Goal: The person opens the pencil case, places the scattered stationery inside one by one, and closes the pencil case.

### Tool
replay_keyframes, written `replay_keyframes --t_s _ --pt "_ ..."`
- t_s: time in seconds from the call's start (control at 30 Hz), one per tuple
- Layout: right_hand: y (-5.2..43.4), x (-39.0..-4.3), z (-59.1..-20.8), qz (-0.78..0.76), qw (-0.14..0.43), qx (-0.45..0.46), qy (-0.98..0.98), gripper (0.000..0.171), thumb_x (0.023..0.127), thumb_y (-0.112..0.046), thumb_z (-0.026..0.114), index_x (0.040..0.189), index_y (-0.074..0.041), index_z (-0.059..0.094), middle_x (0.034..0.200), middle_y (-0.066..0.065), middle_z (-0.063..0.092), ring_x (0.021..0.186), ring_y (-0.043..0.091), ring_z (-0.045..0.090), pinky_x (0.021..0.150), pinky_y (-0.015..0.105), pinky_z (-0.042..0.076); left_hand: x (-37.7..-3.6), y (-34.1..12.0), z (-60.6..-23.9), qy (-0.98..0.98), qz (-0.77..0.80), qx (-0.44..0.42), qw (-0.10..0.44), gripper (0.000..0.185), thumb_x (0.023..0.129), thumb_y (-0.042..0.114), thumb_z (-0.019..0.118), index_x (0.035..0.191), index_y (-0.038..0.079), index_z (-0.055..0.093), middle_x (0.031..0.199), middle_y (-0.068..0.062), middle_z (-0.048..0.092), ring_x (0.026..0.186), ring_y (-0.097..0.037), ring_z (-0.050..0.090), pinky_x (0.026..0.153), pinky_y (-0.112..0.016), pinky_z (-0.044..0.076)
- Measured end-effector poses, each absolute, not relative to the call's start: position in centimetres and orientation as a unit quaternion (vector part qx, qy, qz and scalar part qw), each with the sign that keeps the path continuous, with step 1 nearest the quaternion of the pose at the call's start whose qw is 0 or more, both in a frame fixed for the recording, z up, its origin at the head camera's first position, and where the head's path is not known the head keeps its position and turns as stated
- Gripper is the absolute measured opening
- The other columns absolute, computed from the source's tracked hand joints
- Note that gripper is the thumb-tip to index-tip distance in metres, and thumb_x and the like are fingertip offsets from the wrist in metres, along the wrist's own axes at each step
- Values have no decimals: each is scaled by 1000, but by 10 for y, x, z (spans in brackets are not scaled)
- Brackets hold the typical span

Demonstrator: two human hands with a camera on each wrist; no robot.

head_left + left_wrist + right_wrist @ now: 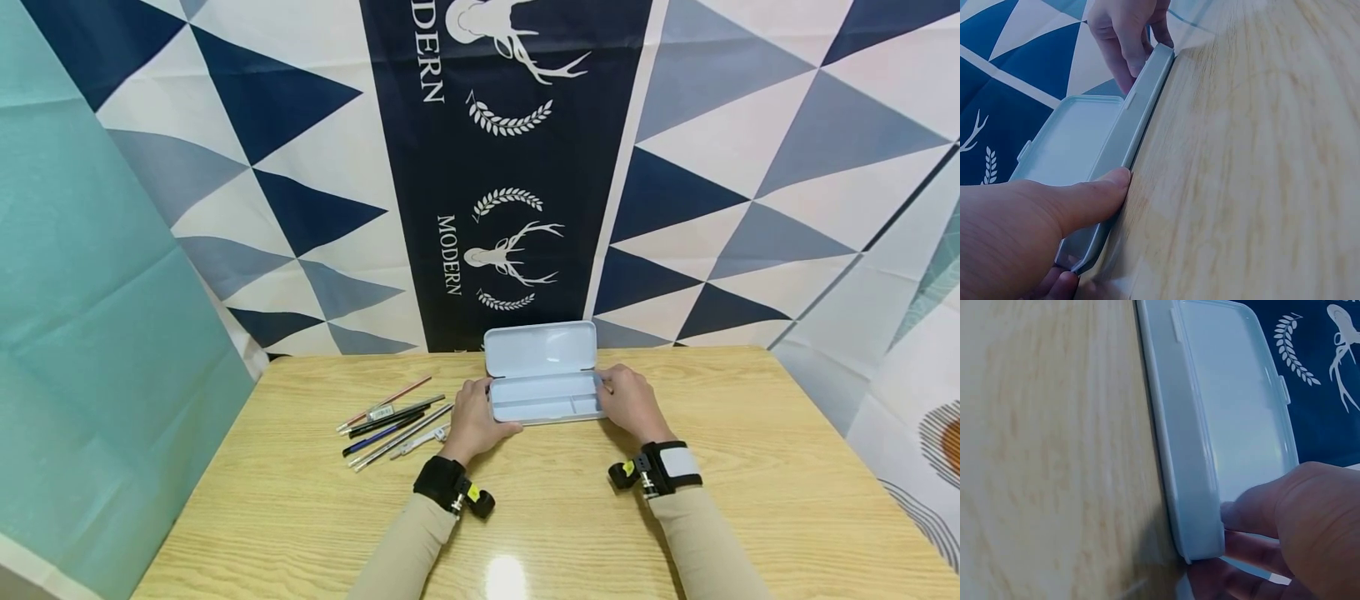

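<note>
A pale blue pencil case (528, 410) lies on the table with its lid (540, 350) raised at the back. Its tray holds nothing, and a small divider stands toward the right. My left hand (474, 421) grips the left end, the thumb along the front wall and fingers curled round the corner in the left wrist view. At the other end, my right hand (1316, 525) pinches the short side, thumb at the rim and fingers low on the outside. Several pens and pencils (397, 429) lie in a loose group just left of my left hand.
A wooden table (555, 517) carries everything. Close behind the case hangs a patterned cloth (517, 167) with triangles and deer heads. A teal cloth (105, 292) covers the left side.
</note>
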State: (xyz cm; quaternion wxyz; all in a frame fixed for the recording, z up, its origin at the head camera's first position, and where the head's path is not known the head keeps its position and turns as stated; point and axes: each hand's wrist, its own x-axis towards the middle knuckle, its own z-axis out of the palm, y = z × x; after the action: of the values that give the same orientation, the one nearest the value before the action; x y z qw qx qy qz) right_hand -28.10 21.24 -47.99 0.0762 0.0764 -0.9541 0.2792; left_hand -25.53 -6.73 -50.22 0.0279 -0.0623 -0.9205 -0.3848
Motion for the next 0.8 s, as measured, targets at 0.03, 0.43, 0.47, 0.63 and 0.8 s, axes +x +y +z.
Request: replay_keyframes --t_s 0.03,0.43,0.47,0.63,0.8 --pt "213 -281 -480 280 72 73 -955 36 105 -1 64 136 15 73 134 40 71 100 42 74 80 49 60 -255 -67 -502 -921 -383 -63 29 96 84 31 102 159 -4 53 141 -23 62 129 -39 59 114 -56 53" --pt "211 -283 -475 285 47 48 -956 40 102 -4 70 139 13 72 133 39 72 90 33 62 77 40 49 -256 -68 -502 -922 -381 -60 31 96 84 29 102 158 -5 53 141 -23 62 129 -39 59 115 -56 53" --pt "211 -283 -475 285 46 47 -956 40 103 -5 70 139 12 72 134 39 72 91 33 62 77 39 49 -256 -68 -501 -921 -383 -60 32 96 84 29 102 158 -5 53 141 -23 62 129 -39 59 115 -56 53" --pt "211 -282 -474 285 37 37 -957 41 104 -7 70 141 11 71 136 39 71 95 35 63 80 42 50 -255 -68 -501 -920 -384 -65 32 96 83 29 103 158 -6 54 140 -24 62 129 -40 59 115 -57 53" --pt "213 -282 -474 287 24 24 -957 43 106 -11 72 143 10 70 142 39 69 111 41 69 90 51 56 -256 -67 -503 -920 -385 -70 30 96 83 29 102 159 -5 53 141 -24 62 129 -40 59 116 -57 53"
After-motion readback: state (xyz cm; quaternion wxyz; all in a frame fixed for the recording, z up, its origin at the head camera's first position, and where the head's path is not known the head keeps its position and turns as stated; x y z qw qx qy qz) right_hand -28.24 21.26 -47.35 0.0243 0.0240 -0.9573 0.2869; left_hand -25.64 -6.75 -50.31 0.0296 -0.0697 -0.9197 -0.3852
